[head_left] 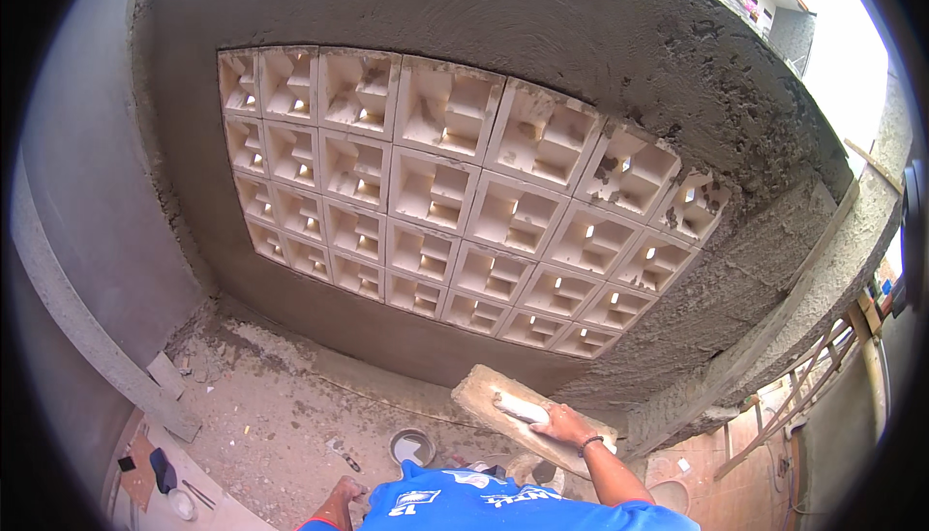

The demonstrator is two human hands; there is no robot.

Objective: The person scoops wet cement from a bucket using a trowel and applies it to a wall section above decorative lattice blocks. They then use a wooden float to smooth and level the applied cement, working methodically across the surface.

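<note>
My right hand (564, 426) is closed round the pale handle of a large wooden plastering float (481, 391). The float is held flat side away from me, in front of the lower part of the wall. My left hand (345, 490) hangs low beside my blue shirt, over the floor; its fingers are partly hidden and small, and no held thing shows. Ahead stands a wall with wet grey plaster (406, 9) around a panel of pale ventilation blocks (440, 183). The plaster is smooth at the left and rough at the right; grey smears mark the upper right blocks.
A round bucket (395, 448) with a pale piece inside stands on the dusty floor (252, 425), near a small tool (343, 456). A concrete beam (97, 347) lies along the left side. At the right are a rough column (823, 289) and wooden poles (774, 425).
</note>
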